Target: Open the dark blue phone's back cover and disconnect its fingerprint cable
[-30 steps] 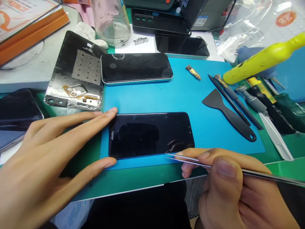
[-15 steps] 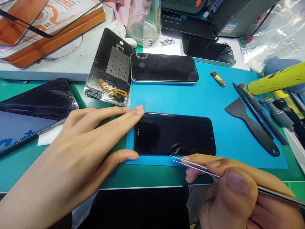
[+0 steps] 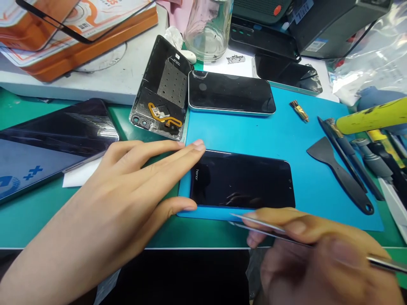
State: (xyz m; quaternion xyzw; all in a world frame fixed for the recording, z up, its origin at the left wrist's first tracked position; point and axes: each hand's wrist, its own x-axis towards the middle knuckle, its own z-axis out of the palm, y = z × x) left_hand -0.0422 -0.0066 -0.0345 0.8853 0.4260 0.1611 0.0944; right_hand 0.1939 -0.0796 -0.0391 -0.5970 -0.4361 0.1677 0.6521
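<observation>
A black phone (image 3: 244,182) marked "honor" lies face up and lengthwise on the blue mat (image 3: 235,131). My left hand (image 3: 136,182) grips its left end, with fingertips at the upper corner and the thumb at the lower corner. In my right hand (image 3: 321,250), blurred by motion, is a pair of metal tweezers (image 3: 270,228). Their two tips are apart, just below the phone's near long edge and not touching it. Dark reflections of the right hand show on the glass.
Behind lie another phone (image 3: 232,93) and an opened phone body (image 3: 162,89) with an orange flex cable. A small brush (image 3: 299,111), a black scraper (image 3: 340,178) and several tools are on the right. A glass jar (image 3: 208,34) stands at the back; a dark box (image 3: 57,144) sits left.
The tweezers' tips have moved off the phone's near edge, a little toward me. The whole view has shifted slightly; my left hand stays at the same end of the phone.
</observation>
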